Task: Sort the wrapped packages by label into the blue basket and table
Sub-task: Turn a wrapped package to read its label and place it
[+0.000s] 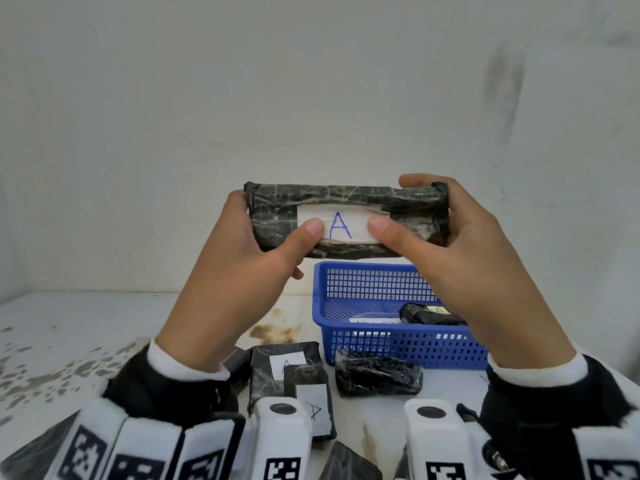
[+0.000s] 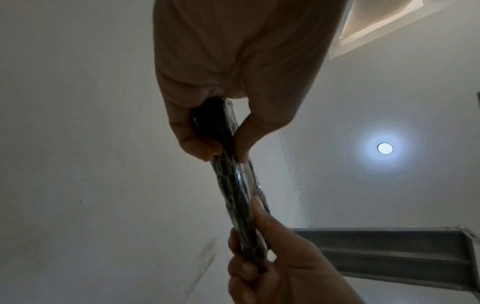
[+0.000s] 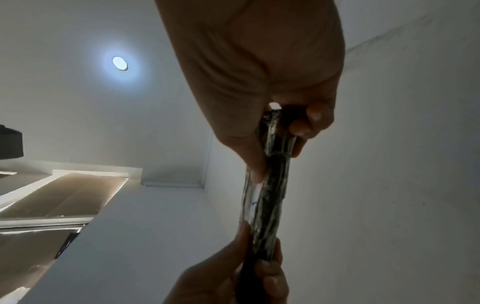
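Observation:
A dark wrapped package with a white label marked "A" is held up in the air, facing me, above the blue basket. My left hand pinches its left end, thumb on the label. My right hand pinches its right end the same way. The left wrist view shows the package edge-on between both hands, and so does the right wrist view, with the package narrow and upright. The basket holds a dark package with a label.
On the white, stained table in front of the basket lie two stacked dark packages labelled "A" and a black wrapped bundle. More dark packages sit at the near edge between my wrists. A plain wall stands behind.

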The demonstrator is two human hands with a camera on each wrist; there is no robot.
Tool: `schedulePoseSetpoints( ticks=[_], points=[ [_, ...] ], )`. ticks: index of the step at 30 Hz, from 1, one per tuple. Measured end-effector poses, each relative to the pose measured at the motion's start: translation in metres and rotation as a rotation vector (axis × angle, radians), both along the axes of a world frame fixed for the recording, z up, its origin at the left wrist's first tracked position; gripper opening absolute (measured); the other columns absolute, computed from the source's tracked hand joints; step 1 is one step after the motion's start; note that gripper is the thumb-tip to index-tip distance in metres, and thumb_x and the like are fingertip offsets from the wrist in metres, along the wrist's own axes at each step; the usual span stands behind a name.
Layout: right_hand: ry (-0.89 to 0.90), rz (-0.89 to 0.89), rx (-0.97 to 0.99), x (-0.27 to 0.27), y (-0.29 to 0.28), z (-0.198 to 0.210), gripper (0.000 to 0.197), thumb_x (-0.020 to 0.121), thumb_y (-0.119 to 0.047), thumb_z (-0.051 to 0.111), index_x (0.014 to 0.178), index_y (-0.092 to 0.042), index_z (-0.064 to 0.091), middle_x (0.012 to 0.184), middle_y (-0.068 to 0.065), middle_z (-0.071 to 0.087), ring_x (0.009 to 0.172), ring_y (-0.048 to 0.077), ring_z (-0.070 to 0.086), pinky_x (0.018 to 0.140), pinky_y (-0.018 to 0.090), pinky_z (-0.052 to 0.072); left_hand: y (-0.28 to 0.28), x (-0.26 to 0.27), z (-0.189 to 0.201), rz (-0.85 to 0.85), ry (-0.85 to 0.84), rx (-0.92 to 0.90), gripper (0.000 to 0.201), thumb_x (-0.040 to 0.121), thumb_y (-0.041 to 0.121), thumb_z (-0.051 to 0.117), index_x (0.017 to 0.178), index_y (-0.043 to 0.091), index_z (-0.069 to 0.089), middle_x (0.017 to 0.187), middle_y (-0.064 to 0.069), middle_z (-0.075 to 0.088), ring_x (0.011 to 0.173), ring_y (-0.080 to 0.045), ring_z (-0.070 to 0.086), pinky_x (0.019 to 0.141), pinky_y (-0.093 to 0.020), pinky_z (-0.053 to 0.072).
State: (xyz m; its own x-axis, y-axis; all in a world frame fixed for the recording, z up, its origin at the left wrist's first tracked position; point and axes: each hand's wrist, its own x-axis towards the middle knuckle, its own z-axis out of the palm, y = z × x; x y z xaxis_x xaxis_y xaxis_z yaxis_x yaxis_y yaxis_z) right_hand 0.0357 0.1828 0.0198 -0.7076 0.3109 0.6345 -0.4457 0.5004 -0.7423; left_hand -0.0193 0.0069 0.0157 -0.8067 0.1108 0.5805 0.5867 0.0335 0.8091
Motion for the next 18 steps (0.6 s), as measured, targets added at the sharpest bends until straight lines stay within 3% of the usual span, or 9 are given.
schedulePoseSetpoints(
  ticks=[1,3,6,8,10,12,15,18],
  points=[
    [0.001,0.015,0.007,0.000,0.001,0.000,0.055,0.072,-0.053,0.076,0.123,-0.043,0.057,0.107,-0.017,0.071,0.098,0.001,0.067,0.095,0.031,0.052,-0.001,0.000,0.000,-0.003,-0.005,0.014,0.033,0.081,0.037,0.070,0.105,0.022,0.055,0.078,0.006,0.070,0.060,-0.009,0.066,0.076,-0.035,0.051],
    [0.003,0.055,0.015,0.002,0.002,0.001,0.053,0.075,-0.048,0.074,0.125,-0.044,0.058,0.094,-0.022,0.070,0.077,-0.007,0.064,0.079,0.021,0.049,-0.003,-0.001,0.002,-0.031,-0.016,0.042,0.034,0.082,0.036,0.073,0.107,0.020,0.057,0.083,0.004,0.072,0.065,-0.011,0.068,0.083,-0.041,0.052],
    [0.037,0.135,-0.028,0.005,0.005,0.003,0.043,0.084,-0.029,0.074,0.124,-0.038,0.062,0.071,-0.025,0.067,0.055,-0.005,0.060,0.059,0.008,0.044,-0.008,0.000,0.003,-0.062,-0.008,0.059,0.039,0.078,0.036,0.078,0.106,0.018,0.060,0.083,0.001,0.074,0.067,-0.016,0.068,0.091,-0.049,0.052],
    [0.044,0.161,-0.043,0.004,0.006,0.004,0.040,0.086,-0.025,0.071,0.124,-0.033,0.063,0.068,-0.024,0.068,0.054,-0.003,0.061,0.059,0.007,0.045,-0.011,-0.001,0.004,-0.078,0.017,0.084,0.033,0.081,0.033,0.077,0.104,0.016,0.060,0.075,0.001,0.071,0.063,-0.016,0.064,0.087,-0.046,0.054],
    [0.044,0.166,-0.042,0.003,0.007,0.003,0.037,0.087,-0.025,0.068,0.123,-0.032,0.064,0.070,-0.022,0.069,0.055,-0.001,0.061,0.061,0.009,0.046,-0.012,-0.002,0.004,-0.130,0.004,0.112,0.032,0.082,0.033,0.074,0.103,0.012,0.061,0.072,0.001,0.068,0.062,-0.016,0.061,0.074,-0.040,0.054],
    [0.033,0.168,-0.053,0.004,0.008,0.003,0.036,0.087,-0.030,0.066,0.123,-0.034,0.065,0.072,-0.018,0.069,0.053,0.002,0.055,0.060,0.012,0.046,-0.013,-0.005,0.005,-0.199,-0.012,0.133,0.020,0.089,0.023,0.066,0.102,0.009,0.062,0.071,0.003,0.068,0.062,-0.013,0.060,0.066,-0.032,0.055],
    [0.025,0.192,-0.089,0.006,0.009,0.004,0.038,0.082,-0.039,0.064,0.120,-0.033,0.068,0.077,-0.005,0.067,0.052,0.008,0.045,0.055,0.019,0.046,-0.016,-0.007,0.005,-0.265,-0.007,0.154,0.019,0.090,0.020,0.055,0.100,0.007,0.064,0.070,0.003,0.069,0.060,-0.012,0.060,0.062,-0.025,0.057],
    [0.040,0.199,-0.103,0.006,0.009,0.005,0.038,0.080,-0.041,0.063,0.116,-0.032,0.070,0.078,-0.005,0.069,0.052,0.006,0.046,0.054,0.018,0.046,-0.017,-0.007,0.006,-0.295,0.002,0.174,0.022,0.089,0.023,0.052,0.099,0.007,0.065,0.069,0.001,0.068,0.059,-0.013,0.059,0.060,-0.025,0.056]
  ],
)
